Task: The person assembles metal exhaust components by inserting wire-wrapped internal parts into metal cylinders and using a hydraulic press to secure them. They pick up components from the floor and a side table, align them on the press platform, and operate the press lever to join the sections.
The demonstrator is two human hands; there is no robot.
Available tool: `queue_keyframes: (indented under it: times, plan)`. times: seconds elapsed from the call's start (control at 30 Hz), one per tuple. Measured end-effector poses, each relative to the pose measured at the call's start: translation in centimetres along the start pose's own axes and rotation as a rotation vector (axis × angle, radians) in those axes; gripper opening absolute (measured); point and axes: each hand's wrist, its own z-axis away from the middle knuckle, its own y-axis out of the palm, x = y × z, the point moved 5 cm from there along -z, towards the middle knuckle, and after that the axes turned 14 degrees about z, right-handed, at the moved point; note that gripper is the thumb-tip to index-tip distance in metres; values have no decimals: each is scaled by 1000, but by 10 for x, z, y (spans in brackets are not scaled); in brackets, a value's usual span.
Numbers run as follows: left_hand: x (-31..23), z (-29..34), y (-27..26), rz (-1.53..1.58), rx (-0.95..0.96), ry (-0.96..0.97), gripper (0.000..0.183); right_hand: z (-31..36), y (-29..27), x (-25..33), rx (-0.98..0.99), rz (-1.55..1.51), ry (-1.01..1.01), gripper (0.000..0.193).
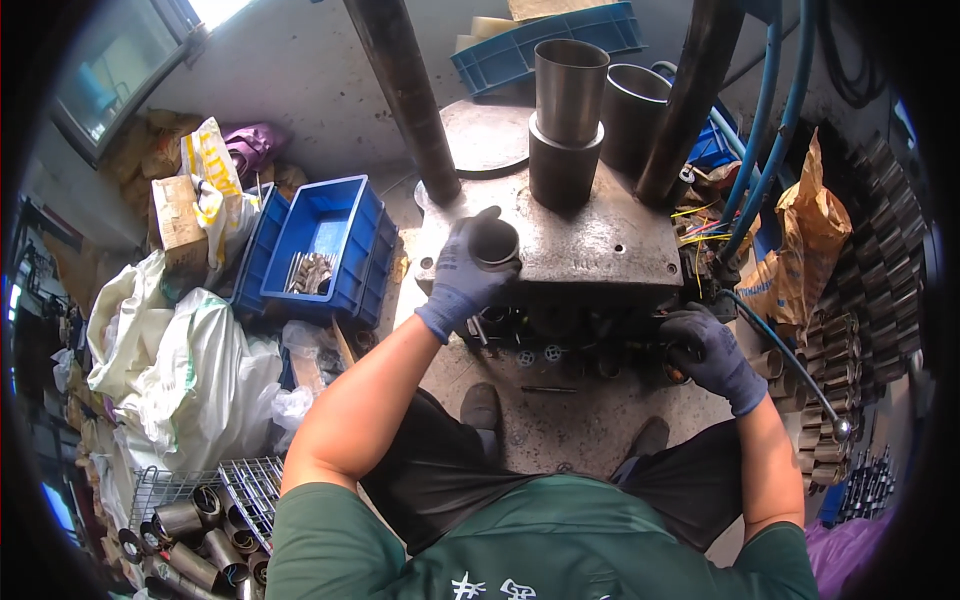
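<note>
So on the far left, white sacks (215, 370) are slumping in soft, crinkly folds, with loose metal tubes (195, 567) lying in a jumble nearby. Next over, a blue bin (328, 232) is sitting there, hard plastic, straight-sided, holding a little pile of metal bits (312, 275).

Now the good part: our gloved left hand (464, 272) is wrapping around a short tube (494, 243), fingers and thumb closing on its outside, round mouth facing up. It's sitting over the left part of the scuffed metal block (580, 255), though we can't tell if it's touching down. We're guessing it's stiff, fairly heavy for its size, and slick if there's any oil, so we'd be grabbing the outer wall and minding the rim. We're not expecting it to be fragile, tbh.

Further right, a smooth, shiny tube (570, 95) is standing on, or partly in, a duller dark tube (563, 168). Our right hand (715, 355) is curling near the block's right front corner; can't tell whether it's gripping anything. Past that, a bendy blue hose (765, 130) is hanging beside a crumpled brown paper bag (812, 222), and grey tubes (872, 255) are lining the right side in rows.
</note>
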Motion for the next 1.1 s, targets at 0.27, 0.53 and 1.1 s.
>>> queue_keyframes:
  times: [0.27, 0.53, 1.1]
  plan:
    - [75, -11, -161, 127, -814, -306, 71, -17, -5, 1, -81, -15, 37, 32]
    - [37, -48, -62, 40, -333, -60, 70, -43, -4, -29, -244, -74, 248, 41]
    - [-37, -56, -26, -262, -338, 222, 49, -330, -93, -9, -474, -22, 372, 131]
